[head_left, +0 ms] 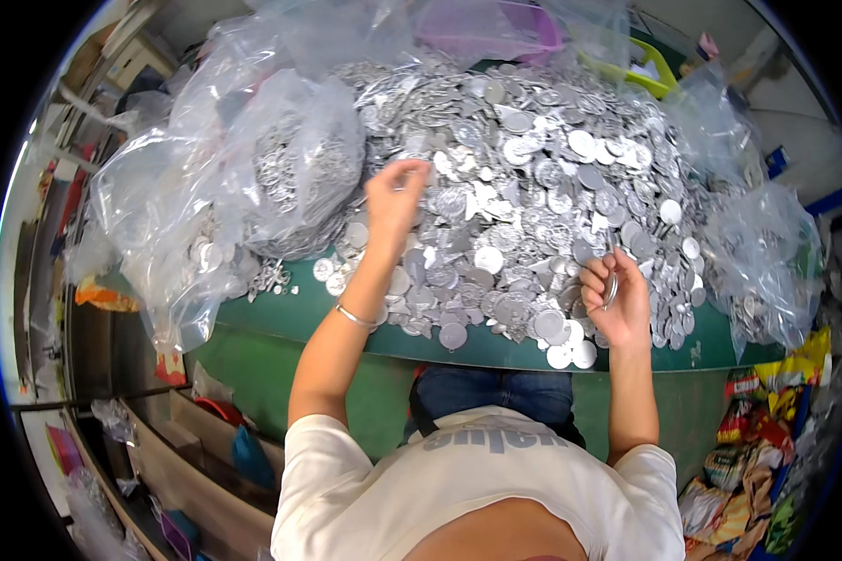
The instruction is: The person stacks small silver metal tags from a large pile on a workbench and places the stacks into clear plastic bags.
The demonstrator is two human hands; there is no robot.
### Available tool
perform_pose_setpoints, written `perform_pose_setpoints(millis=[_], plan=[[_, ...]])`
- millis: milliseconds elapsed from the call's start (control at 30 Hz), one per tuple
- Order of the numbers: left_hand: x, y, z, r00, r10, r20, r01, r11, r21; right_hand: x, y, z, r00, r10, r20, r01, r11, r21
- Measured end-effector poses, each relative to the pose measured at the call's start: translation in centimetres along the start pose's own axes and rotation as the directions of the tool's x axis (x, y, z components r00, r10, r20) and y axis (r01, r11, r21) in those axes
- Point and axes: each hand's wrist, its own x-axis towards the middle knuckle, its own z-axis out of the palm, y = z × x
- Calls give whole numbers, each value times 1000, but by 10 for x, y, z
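Note:
A wide heap of silver metal discs and small flat pieces (524,224) covers the green table (393,348) in front of me. My left hand (395,198) reaches over the heap's left part, beside a clear plastic bag. Its thumb and fingertips are pinched together; whatever they hold, if anything, is too small to make out. At the heap's near right side, my right hand (622,304) is palm up with its fingers curled round a silver metal disc (610,291), seen nearly edge-on. Several loose discs (559,355) lie at the table's near edge beside that hand.
A clear bag full of silver pieces (295,178) bulges at the left. More clear plastic (762,238) lies at the right. A purple basket (533,33) and a yellow-green basket (660,65) stand behind the heap. Drawers (196,458) are at lower left, colourful packets (748,421) at lower right.

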Motion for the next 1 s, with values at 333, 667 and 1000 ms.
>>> perform_pose_setpoints(millis=[333,667,1000], plan=[[-45,43,18,789,-502,354,473,129,-872,-15,-25,-11,988,-136,-77,135,991,-19],[-74,15,33,597,-346,724,702,662,-263,19,-24,-18,694,-457,556,412,-382,-828],[-87,20,53,593,-361,720,682,700,-211,23,-20,-28,715,-629,306,326,-87,-941]])
